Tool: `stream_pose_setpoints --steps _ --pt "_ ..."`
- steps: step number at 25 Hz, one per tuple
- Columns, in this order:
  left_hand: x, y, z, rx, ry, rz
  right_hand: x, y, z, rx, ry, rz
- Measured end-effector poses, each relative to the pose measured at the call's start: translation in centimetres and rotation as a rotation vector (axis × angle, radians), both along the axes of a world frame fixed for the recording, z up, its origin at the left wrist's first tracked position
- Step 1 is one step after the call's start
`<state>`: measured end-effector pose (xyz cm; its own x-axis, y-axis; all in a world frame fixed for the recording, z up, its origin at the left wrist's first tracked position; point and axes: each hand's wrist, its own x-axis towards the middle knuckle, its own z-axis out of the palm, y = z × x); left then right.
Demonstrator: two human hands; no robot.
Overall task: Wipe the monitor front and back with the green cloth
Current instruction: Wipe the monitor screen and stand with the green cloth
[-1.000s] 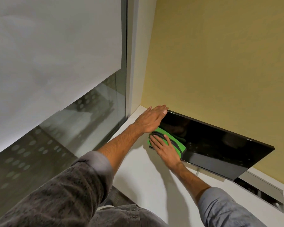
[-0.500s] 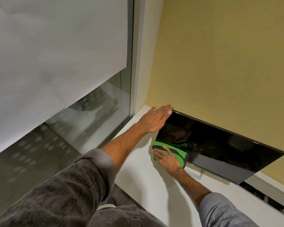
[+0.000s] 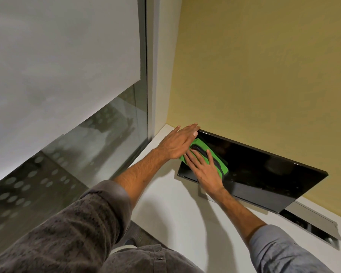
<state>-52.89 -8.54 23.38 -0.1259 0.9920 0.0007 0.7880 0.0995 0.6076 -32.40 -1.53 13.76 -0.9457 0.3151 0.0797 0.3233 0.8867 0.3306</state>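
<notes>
Where the sleeves come in: a left sleeve (image 3: 77, 223) and a right sleeve (image 3: 280, 249), both grey, enter from the bottom edge with the forearms bare past them.
Desk: a white desk (image 3: 165, 205) runs up into the corner of the room, and a dark slot (image 3: 311, 225) is let into it on the right.
Right hand: the right hand (image 3: 204, 171) lies flat with fingers straight and spread. It presses the cloth to the screen and does not curl round it.
Green cloth: the green cloth (image 3: 223, 168) is on the front of the monitor, near its left end. It sits under the right palm and has a dark band across it.
Left hand: the left hand (image 3: 177, 143) is just above the cloth. Its fingers are straight and laid over the monitor's upper left corner, apparently to steady it, and it grasps nothing.
Monitor: the black monitor (image 3: 264, 174) leans back toward the wall with its screen facing the person. Only a bit of its stand shows, below the right wrist.
Wall and window: a yellow wall (image 3: 264, 75) stands close behind, with a glass pane (image 3: 91, 154) and a pale blind (image 3: 57, 66) to the left.
Done so far: judging by where the cloth sits, the front wipe is under way at the left end.
Left to do: the middle and right of the screen lie well apart from the cloth, and whether they are already clean cannot be told. The back faces the wall, out of view, and probably waits its turn.
</notes>
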Motion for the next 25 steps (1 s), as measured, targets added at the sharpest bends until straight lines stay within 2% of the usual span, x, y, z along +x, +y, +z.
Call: stream_pose_setpoints --steps 5,14,17,20,23,25 --pt "0.1 -0.1 0.1 -0.003 0.009 0.004 1.9 -1.6 -4.9 -0.078 -0.241 0.075" --pt "0.2 -0.3 -0.2 -0.018 0.043 0.003 5.9 -4.8 -7.5 -0.246 -0.571 -0.08" --pt "0.5 -0.4 0.0 0.005 0.062 -0.009 7.4 -5.5 -7.7 -0.269 -0.409 -0.023" --pt "0.7 -0.4 0.1 0.073 0.172 -0.012 6.9 -5.5 -4.5 -0.22 -0.146 -0.018" --pt "1.0 0.1 0.2 0.143 0.306 -0.06 5.0 -3.4 0.6 -0.159 0.111 -0.172" --pt "1.5 0.9 0.7 0.147 0.293 -0.138 4.7 -2.1 1.9 -0.151 0.173 -0.277"
